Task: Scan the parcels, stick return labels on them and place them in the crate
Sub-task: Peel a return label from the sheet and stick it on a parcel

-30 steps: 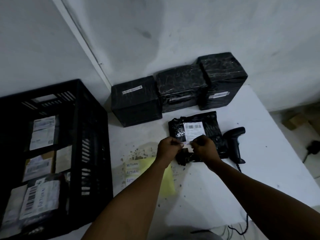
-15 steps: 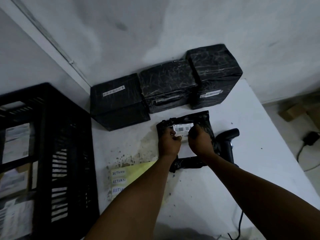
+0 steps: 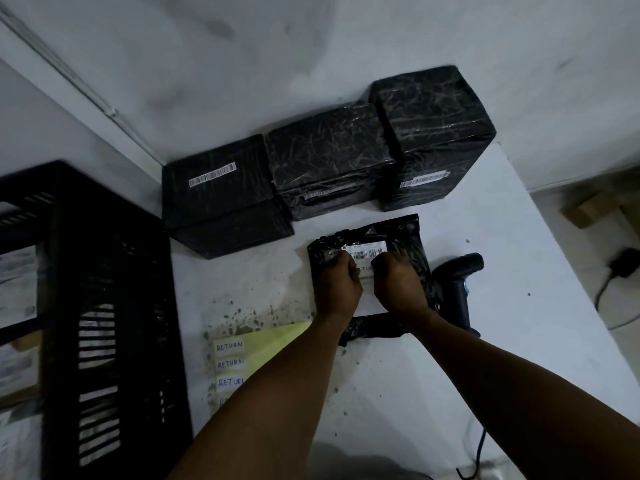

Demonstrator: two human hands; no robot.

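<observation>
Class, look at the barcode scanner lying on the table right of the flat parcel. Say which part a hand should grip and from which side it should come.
Grip the scanner round its handle, the long narrow part running toward the person, coming from the right and above. Its head points away toward the wall. The flat parcel and the right hand crowd its left side, while the table to its right looks open.

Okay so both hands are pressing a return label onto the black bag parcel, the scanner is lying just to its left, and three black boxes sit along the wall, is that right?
Not quite. The head view shows the scanner lying just to the right of the black bag parcel, not its left. The rest holds: the left hand and right hand press the return label onto it, and three black boxes sit along the wall.
</observation>
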